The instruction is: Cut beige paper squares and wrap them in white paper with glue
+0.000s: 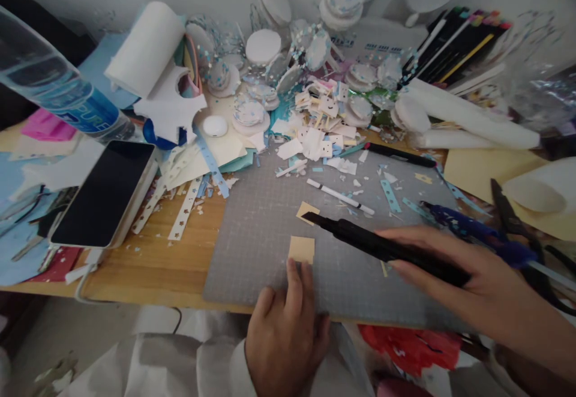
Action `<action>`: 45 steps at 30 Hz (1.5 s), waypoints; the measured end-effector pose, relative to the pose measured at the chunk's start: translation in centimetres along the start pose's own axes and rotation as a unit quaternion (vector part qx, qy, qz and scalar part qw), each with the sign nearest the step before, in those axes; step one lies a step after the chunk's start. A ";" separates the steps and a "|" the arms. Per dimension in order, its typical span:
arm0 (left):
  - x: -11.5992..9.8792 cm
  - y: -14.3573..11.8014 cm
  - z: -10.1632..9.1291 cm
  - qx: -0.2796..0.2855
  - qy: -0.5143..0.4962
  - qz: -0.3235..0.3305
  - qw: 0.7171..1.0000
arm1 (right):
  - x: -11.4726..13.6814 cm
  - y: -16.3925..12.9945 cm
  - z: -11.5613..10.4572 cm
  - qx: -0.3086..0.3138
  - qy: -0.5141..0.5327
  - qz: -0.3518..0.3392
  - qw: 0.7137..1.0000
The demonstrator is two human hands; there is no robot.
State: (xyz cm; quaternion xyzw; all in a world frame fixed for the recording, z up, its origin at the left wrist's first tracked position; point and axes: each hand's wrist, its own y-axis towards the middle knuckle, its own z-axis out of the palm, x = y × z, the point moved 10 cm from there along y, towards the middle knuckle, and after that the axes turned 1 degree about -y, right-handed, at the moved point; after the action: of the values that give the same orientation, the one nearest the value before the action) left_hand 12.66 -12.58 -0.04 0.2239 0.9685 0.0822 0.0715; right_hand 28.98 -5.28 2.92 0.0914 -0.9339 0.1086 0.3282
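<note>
My right hand [472, 277] is closed round a black utility knife [360, 238]. Its dark blade points left, over or against a small cream paper piece [305, 212]; I cannot tell whether they touch. Below that lies a second cream paper square [301, 248] on the grey cutting mat [252, 223]. The index and middle fingertips of my left hand [288, 331] rest on this square's lower edge, stretched out, while the other fingers are partly bent. A thin white pen-like stick [341, 197] lies just above the knife.
A phone [105, 193] on a white block and a water bottle [67, 79] are at the left. Paper scraps and a heap of small cutouts [319, 115] cover the back. A blue glue gun [477, 232] and black-handled tool [513, 211] lie right of the mat.
</note>
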 end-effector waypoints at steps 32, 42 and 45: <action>0.2 -0.1 -0.1 0.006 -0.008 -0.005 1.000 | 2.7 0.8 -4.9 -0.149 -0.029 0.026 0.988; 0.5 -0.1 0.1 0.006 -0.023 -0.009 1.000 | 4.8 2.4 -2.0 -0.228 0.127 -0.020 0.965; 0.6 -0.3 0.1 0.003 -0.035 -0.013 0.999 | 3.8 3.2 1.1 -0.166 0.123 -0.019 0.978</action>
State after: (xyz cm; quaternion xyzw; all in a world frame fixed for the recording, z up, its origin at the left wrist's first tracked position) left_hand 12.05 -12.54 -0.24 0.2142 0.9685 0.0706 0.1053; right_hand 24.62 -2.86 4.10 0.0396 -0.8893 -0.0436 0.4535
